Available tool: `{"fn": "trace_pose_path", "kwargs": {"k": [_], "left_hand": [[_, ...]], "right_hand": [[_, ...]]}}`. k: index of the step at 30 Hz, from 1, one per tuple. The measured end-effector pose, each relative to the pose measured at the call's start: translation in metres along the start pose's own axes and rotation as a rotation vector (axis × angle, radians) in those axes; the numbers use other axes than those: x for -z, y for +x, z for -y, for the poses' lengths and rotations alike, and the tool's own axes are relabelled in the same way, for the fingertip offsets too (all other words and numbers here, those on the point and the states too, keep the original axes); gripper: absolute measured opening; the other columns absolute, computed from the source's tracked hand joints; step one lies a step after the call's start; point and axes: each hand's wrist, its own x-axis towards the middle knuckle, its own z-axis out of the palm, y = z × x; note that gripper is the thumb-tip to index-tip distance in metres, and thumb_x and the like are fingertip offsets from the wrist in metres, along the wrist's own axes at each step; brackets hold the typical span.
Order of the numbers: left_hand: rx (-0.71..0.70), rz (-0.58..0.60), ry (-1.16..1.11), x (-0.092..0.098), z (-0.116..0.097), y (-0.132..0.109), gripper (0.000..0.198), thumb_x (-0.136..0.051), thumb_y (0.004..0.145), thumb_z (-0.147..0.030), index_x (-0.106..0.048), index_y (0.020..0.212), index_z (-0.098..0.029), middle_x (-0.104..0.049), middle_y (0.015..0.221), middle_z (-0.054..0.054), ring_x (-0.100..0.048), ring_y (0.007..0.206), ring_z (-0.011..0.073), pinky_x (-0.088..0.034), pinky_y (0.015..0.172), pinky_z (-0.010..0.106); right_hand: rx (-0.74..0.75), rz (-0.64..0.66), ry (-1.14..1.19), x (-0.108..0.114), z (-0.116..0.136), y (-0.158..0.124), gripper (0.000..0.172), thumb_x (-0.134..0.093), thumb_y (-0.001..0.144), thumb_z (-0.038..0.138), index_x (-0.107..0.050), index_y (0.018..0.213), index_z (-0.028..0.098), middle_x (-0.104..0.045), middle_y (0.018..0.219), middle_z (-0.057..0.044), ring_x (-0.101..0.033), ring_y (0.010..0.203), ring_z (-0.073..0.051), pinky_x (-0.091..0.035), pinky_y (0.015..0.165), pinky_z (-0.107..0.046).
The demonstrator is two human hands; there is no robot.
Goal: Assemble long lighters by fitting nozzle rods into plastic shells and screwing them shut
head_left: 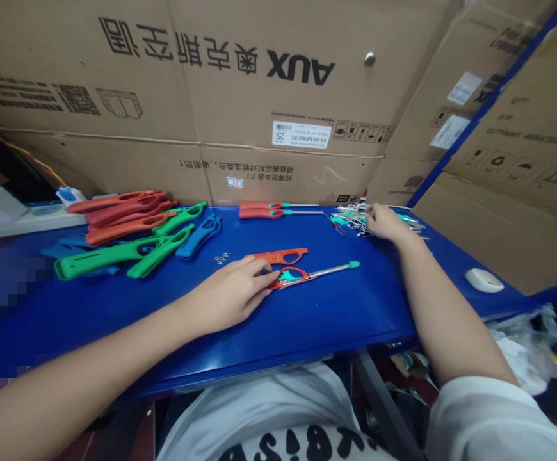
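My left hand (233,294) rests on the blue table (307,320), fingers pressed on an orange lighter half-shell with a metal tube and teal tip (314,274). A second orange shell (281,257) lies just behind it. My right hand (385,222) reaches to the far right and its fingers curl into a pile of metal tubes with teal parts (355,218); what it grips is hidden.
Orange, green and blue handle shells (134,234) are heaped at the left. Two assembled red lighters (278,210) lie at the back. Cardboard boxes (259,96) wall the rear. A white oval object (484,280) sits at the right edge, a white power strip (24,218) far left.
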Motion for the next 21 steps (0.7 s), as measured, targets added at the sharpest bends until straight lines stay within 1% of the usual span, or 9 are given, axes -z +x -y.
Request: {"fn": "trace_pose_path", "kwargs": {"k": [4,6,9,11,13,15,16,18,21], "left_hand": [[0.005,-0.015,-0.013,-0.001,0.001,-0.001,0.035,-0.043,0.104,-0.026,-0.068,0.129,-0.02,-0.065,0.119,0.013,-0.062,0.105,0.0271,-0.053,0.091,0.042],[0.018,-0.04,-0.05,-0.002,0.0,-0.002,0.035,-0.047,0.102,-0.027,-0.068,0.129,-0.018,-0.065,0.122,0.014,-0.061,0.109,0.0286,-0.053,0.095,0.045],[0.096,-0.137,-0.266,-0.007,-0.004,0.002,0.04,-0.054,0.099,-0.036,-0.067,0.132,-0.018,-0.064,0.129,0.014,-0.06,0.119,0.0292,-0.049,0.105,0.046],[0.212,-0.232,-0.52,-0.01,-0.008,0.007,0.043,-0.055,0.099,-0.044,-0.068,0.131,-0.018,-0.066,0.131,0.013,-0.062,0.12,0.0275,-0.049,0.107,0.044],[0.331,-0.303,-0.827,-0.012,-0.011,0.012,0.046,-0.056,0.098,-0.05,-0.071,0.125,-0.016,-0.068,0.13,0.014,-0.065,0.118,0.0267,-0.049,0.108,0.043],[0.448,-0.344,-1.172,-0.012,-0.013,0.016,0.052,-0.06,0.094,-0.057,-0.073,0.12,-0.014,-0.073,0.12,0.014,-0.069,0.11,0.026,-0.053,0.104,0.043],[0.491,-0.363,-1.323,-0.011,-0.013,0.017,0.053,-0.062,0.092,-0.059,-0.074,0.117,-0.013,-0.075,0.115,0.014,-0.071,0.105,0.0252,-0.054,0.102,0.042],[0.533,-0.388,-1.524,-0.009,-0.012,0.017,0.049,-0.07,0.087,-0.056,-0.075,0.108,-0.012,-0.077,0.105,0.012,-0.073,0.095,0.0224,-0.056,0.098,0.04],[0.564,-0.424,-1.601,-0.006,-0.009,0.016,0.039,-0.081,0.081,-0.047,-0.076,0.098,-0.012,-0.077,0.094,0.008,-0.072,0.087,0.0181,-0.056,0.092,0.034]], "right_hand": [[-0.021,-0.133,0.03,0.009,0.007,-0.003,0.034,-0.044,0.094,0.021,-0.067,0.115,0.008,-0.068,0.12,-0.022,-0.062,0.113,-0.031,-0.046,0.1,-0.038],[-0.027,-0.221,0.095,0.016,0.019,-0.007,0.036,-0.042,0.097,0.025,-0.068,0.116,0.009,-0.069,0.117,-0.021,-0.063,0.111,-0.029,-0.047,0.1,-0.037],[0.019,-0.346,0.416,0.025,0.055,-0.026,0.034,-0.044,0.098,0.03,-0.068,0.114,0.013,-0.073,0.104,-0.015,-0.067,0.093,-0.024,-0.053,0.088,-0.033],[0.178,-0.414,0.565,0.029,0.088,-0.048,0.033,-0.046,0.099,0.035,-0.069,0.114,0.017,-0.073,0.103,-0.012,-0.067,0.09,-0.023,-0.055,0.084,-0.035],[0.457,-0.473,0.603,0.029,0.119,-0.074,0.029,-0.049,0.099,0.038,-0.072,0.111,0.023,-0.073,0.101,-0.009,-0.067,0.088,-0.022,-0.056,0.084,-0.037],[0.776,-0.538,0.551,0.027,0.143,-0.097,0.025,-0.052,0.099,0.032,-0.072,0.112,0.025,-0.074,0.096,-0.009,-0.068,0.088,-0.023,-0.055,0.082,-0.04],[0.961,-0.538,0.475,0.025,0.151,-0.107,0.024,-0.055,0.097,0.029,-0.072,0.114,0.026,-0.075,0.094,-0.008,-0.068,0.086,-0.024,-0.055,0.078,-0.04],[1.211,-0.521,0.324,0.019,0.16,-0.118,0.024,-0.058,0.096,0.026,-0.071,0.116,0.027,-0.077,0.095,-0.008,-0.069,0.086,-0.023,-0.054,0.073,-0.039],[1.346,-0.537,0.287,0.009,0.161,-0.122,0.024,-0.058,0.096,0.022,-0.067,0.118,0.024,-0.078,0.101,-0.008,-0.07,0.088,-0.022,-0.053,0.071,-0.036]]}}
